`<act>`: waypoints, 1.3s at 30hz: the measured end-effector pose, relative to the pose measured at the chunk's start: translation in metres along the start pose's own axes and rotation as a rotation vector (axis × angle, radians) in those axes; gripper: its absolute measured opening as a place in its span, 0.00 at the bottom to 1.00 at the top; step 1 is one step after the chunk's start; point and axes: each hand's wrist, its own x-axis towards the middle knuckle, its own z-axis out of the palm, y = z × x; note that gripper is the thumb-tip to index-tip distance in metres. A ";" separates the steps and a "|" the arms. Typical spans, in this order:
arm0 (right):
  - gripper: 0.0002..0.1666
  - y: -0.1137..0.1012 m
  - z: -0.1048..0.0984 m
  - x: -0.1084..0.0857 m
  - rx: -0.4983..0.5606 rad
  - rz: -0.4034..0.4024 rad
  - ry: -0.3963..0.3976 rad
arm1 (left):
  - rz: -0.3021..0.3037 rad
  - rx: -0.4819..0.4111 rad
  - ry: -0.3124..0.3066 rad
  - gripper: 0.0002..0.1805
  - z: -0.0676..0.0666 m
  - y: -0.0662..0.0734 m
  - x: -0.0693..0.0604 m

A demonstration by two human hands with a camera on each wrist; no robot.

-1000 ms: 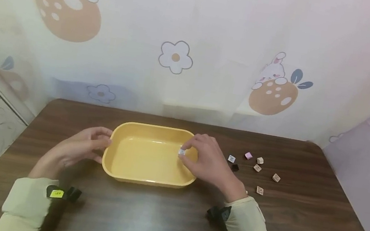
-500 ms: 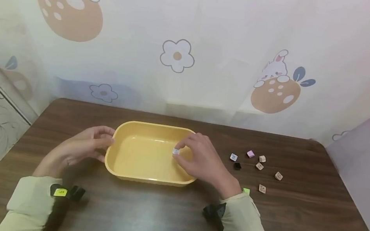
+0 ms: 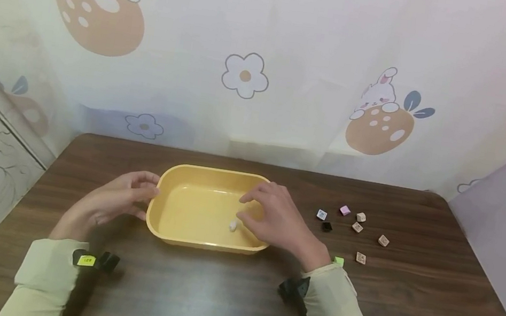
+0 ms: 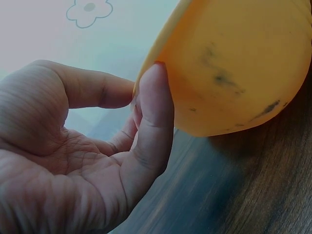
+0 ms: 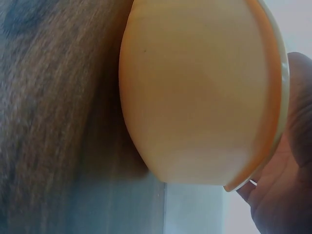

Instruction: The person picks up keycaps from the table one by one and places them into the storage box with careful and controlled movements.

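Note:
In the head view a shallow yellow plastic tub (image 3: pixel 206 216) stands on the dark wooden table. My left hand (image 3: pixel 123 196) holds its left rim; in the left wrist view the thumb meets the rim edge and a finger (image 4: pixel 155 112) lies against the outer wall. Over the tub's right end is my right hand (image 3: pixel 275 220), thumb and forefinger parted, nothing between them. Just below those fingertips a small white block (image 3: pixel 232 225) appears inside the tub; whether it touches the floor is hard to tell. The right wrist view shows mostly the tub's outer wall (image 5: pixel 200 97).
Right of the tub lie several small blocks: a white patterned one (image 3: pixel 321 214), a black one (image 3: pixel 327 226), a pink one (image 3: pixel 345 210), a green one (image 3: pixel 339 261) partly behind the right sleeve, and several beige ones (image 3: pixel 383 240). A patterned wall covering (image 3: pixel 240 113) rises behind the table.
My right hand moved slightly left over the tub, then its thumb and forefinger let go of the white block, which has dropped below them. The left hand stays at the rim.

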 end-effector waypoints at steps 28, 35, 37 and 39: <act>0.22 0.012 -0.025 -0.018 0.050 0.107 0.035 | -0.011 -0.013 0.020 0.28 0.003 0.002 0.002; 0.24 0.023 -0.032 -0.029 0.044 0.114 0.068 | -0.015 -0.016 0.019 0.28 0.002 0.002 0.002; 0.24 0.026 -0.034 -0.033 0.047 0.130 0.063 | -0.017 -0.018 0.018 0.28 0.003 0.001 0.002; 0.24 0.031 -0.037 -0.037 0.042 0.143 0.063 | -0.014 -0.022 0.016 0.28 0.003 0.001 0.003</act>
